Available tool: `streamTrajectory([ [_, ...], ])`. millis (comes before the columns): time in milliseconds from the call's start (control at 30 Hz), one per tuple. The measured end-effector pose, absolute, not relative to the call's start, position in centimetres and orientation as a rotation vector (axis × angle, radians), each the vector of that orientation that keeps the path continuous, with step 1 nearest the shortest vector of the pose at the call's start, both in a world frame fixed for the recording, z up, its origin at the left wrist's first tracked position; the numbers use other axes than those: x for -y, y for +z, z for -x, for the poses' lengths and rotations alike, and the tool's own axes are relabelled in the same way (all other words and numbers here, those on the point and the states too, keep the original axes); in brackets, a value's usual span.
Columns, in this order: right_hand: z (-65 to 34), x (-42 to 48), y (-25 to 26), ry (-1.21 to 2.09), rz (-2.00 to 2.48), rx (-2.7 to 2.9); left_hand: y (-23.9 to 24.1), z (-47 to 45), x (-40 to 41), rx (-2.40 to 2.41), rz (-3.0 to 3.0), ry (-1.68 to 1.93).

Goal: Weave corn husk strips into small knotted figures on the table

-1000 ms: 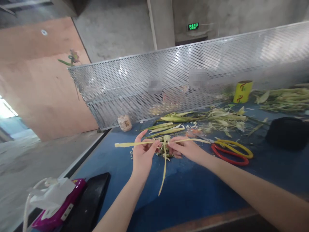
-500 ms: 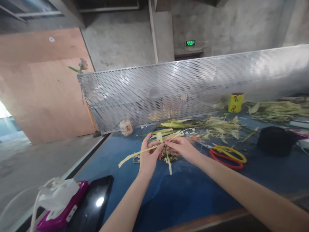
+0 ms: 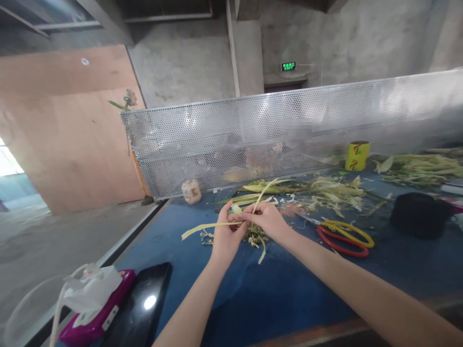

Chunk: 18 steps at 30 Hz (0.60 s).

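My left hand [image 3: 224,243] pinches pale yellow-green leaf strips [image 3: 202,227] that look like corn husk; one strip sticks out to the left past the thumb. My right hand [image 3: 270,220] meets it fingertip to fingertip, closed on the same strips, and one end rises beyond its fingers. The crossing point is hidden between the fingers. A short strip end [image 3: 262,252] hangs below the hands. Behind and under them lies a clump of small dried sprigs [image 3: 255,235] on the blue table [image 3: 246,299].
Scissors [image 3: 347,236] with red and yellow handles lie right of my hands. Husks [image 3: 333,190] are strewn behind, before a perforated metal screen [image 3: 202,130]. Around them are a twine roll [image 3: 191,191], yellow roll [image 3: 357,156], black bundle [image 3: 417,215], phone [image 3: 141,303] and purple power strip [image 3: 87,327].
My right hand's strip end now points up and away instead of lying rightward. The upright wide strip has tipped lower behind my fingers, and the hanging end has swung slightly right.
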State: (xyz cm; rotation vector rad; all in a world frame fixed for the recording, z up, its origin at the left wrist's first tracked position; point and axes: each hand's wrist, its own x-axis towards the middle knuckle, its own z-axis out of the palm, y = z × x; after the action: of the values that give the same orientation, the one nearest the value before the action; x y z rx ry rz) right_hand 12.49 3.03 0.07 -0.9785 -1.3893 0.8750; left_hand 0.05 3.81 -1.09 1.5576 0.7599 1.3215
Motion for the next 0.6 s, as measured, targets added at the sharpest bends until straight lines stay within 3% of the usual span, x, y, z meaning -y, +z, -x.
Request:
streamTrajectory([
  [600,-13.6,-2.3,-1.0,1.037,0.758,1.391,-0.3,-0.1,-2.8,-0.736,-1.485,1.346],
])
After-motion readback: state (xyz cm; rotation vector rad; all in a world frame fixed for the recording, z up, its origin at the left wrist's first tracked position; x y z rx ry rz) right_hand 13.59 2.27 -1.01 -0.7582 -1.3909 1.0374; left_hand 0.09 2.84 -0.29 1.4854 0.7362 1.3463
